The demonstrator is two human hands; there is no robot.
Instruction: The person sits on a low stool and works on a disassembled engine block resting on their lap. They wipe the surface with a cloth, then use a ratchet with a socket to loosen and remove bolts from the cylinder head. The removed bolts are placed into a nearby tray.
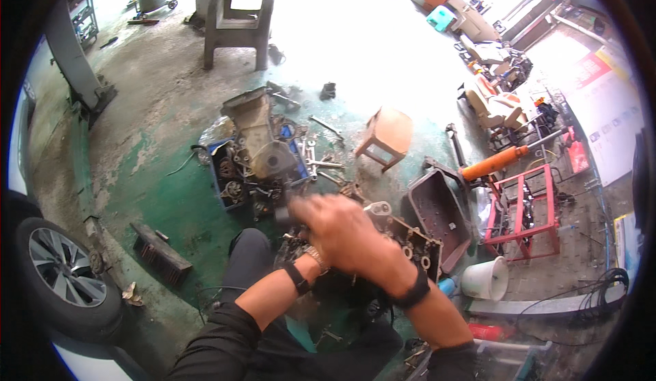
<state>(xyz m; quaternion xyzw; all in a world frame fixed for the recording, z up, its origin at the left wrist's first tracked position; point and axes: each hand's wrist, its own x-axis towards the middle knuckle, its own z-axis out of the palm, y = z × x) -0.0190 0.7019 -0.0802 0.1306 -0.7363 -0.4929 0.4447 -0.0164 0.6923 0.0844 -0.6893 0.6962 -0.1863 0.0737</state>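
My right hand (362, 241) lies across my left hand (321, 248), both blurred, above a greasy metal engine assembly (425, 250) with round openings. The right hand's fingers look curled, but what they hold is hidden. My left hand's fingers are mostly covered by the right one. Just left of the fingers shows a dark, rounded object (282, 215), too smeared to name. A pale metal part (377, 209) sits beyond my right hand. Black bands circle both wrists, and the left also wears a bracelet.
Ahead stands a blue crate (222, 169) of metal parts under a large dirty housing (258, 138). Several wrenches (313, 161) lie beside it. A small stool (389, 135), dark tub (437, 210), red frame (523, 210) and white bucket (486, 278) are rightward; a car wheel (65, 268) is left.
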